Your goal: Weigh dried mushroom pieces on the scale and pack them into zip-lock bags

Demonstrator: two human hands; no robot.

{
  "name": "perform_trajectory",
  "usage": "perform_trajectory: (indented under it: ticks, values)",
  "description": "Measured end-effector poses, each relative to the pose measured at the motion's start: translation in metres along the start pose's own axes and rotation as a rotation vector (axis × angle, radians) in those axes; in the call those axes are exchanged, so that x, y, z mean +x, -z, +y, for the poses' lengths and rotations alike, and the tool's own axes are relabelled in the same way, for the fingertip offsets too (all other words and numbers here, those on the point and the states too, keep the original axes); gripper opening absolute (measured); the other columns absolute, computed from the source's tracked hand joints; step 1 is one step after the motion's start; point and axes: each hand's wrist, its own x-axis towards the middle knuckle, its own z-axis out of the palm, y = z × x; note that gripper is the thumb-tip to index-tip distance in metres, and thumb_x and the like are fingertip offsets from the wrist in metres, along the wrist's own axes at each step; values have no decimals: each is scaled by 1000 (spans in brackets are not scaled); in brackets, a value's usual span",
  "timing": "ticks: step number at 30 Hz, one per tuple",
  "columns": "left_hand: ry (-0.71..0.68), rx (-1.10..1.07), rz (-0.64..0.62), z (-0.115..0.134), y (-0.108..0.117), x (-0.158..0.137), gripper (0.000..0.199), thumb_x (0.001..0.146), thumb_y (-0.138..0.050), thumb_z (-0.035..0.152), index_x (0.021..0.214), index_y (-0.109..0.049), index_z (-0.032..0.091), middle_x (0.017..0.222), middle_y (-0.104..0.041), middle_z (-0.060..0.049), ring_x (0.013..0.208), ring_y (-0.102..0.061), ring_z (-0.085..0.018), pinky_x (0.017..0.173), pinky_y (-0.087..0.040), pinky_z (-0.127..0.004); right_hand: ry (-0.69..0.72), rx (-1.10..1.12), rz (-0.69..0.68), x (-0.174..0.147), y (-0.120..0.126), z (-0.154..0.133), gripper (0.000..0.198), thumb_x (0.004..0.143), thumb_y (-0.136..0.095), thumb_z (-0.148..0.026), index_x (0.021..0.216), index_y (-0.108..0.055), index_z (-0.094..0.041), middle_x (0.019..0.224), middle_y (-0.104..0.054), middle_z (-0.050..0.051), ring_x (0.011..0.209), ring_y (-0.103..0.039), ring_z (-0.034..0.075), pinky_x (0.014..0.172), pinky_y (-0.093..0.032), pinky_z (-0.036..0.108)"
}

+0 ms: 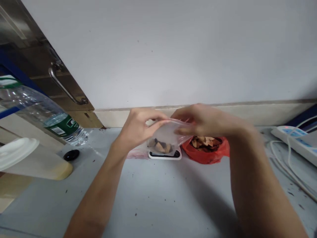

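A clear plastic bag (163, 135) with brown, chip-like pieces (162, 146) at its bottom is held up between my hands. My left hand (141, 127) pinches the bag's top edge between thumb and fingers. At the other side of the opening, my right hand (198, 120) is closed on the bag's edge, slightly blurred by motion. Just beneath or behind the bag's bottom sits a small white scale with a dark face (165, 158); I cannot tell whether they touch. Under my right wrist stands an open red plastic bag (201, 157) holding dry brown pieces (205, 142).
To the left are a water bottle (59, 124) with a green label, a lidded translucent container (37, 162) and a black round cap (71, 155). A white device with blue buttons (297, 138) and cables (279, 162) lie right. Pinkish plastic (137, 153) lies beside the scale.
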Motion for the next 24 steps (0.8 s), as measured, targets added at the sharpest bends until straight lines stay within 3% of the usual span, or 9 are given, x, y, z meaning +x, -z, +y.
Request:
perform_trajectory:
  ticks: [4,9,11,13,15,17,18,20,24]
  values:
    - [-60,75,176,18,-13,3,13,89,-82,38,93,-80,25,97,-84,-3,89,-78,-22,87,-62,-35,-56,-139,-106,-4,0,3,20,83,-60,-19,64,-55,-22,58,-61,-1,52,-53,14,49,-38,28]
    - [-127,35,300,36,-28,9,17,92,-78,27,109,-76,23,108,-82,-5,97,-75,-21,91,-62,-36,45,73,68,-43,21,30,18,89,-57,-29,89,-75,-23,83,-78,4,77,-72,23,68,-57,34]
    - [-119,-28,198,37,-38,9,15,97,-70,22,111,-75,23,109,-81,-5,100,-75,-20,93,-61,-35,44,174,211,-66,30,44,34,93,-54,-36,115,-77,-25,99,-82,5,93,-76,28,83,-61,41]
    - [-94,-84,5,35,-50,8,17,100,-64,21,114,-75,22,113,-80,-6,105,-73,-21,97,-60,-37,-34,190,430,-89,33,61,44,97,-50,-39,132,-72,-25,110,-82,6,106,-76,32,96,-59,49]
    - [-72,-112,-215,32,-64,5,20,103,-61,25,117,-75,21,118,-78,-9,113,-70,-23,100,-60,-39,-148,83,677,-109,29,83,46,98,-50,-35,136,-73,-24,119,-80,8,118,-72,35,105,-55,52]
    - [-53,-107,-394,32,-77,0,24,105,-58,27,121,-75,20,123,-76,-10,123,-65,-25,105,-58,-41,-215,-102,833,-125,18,110,49,94,-49,-23,135,-74,-24,136,-74,9,131,-65,37,110,-52,50]
    - [-40,-97,-464,32,-82,-2,26,106,-57,28,123,-75,20,126,-75,-10,129,-62,-27,109,-55,-43,-223,-179,820,-131,10,124,55,91,-47,-17,139,-72,-26,147,-67,8,134,-63,36,111,-52,47]
    - [-13,-79,-561,33,-90,-6,29,107,-56,31,126,-74,20,130,-74,-10,138,-54,-29,115,-51,-46,-271,-261,630,-141,-5,149,58,90,-45,-15,140,-71,-27,156,-57,9,128,-68,35,109,-54,45]
    - [26,-64,-631,34,-98,-9,30,106,-58,34,127,-74,20,131,-74,-11,144,-48,-31,116,-49,-50,-344,-257,186,-151,-19,174,61,92,-55,-42,147,-65,-19,167,-40,19,149,-45,44,120,-41,60]
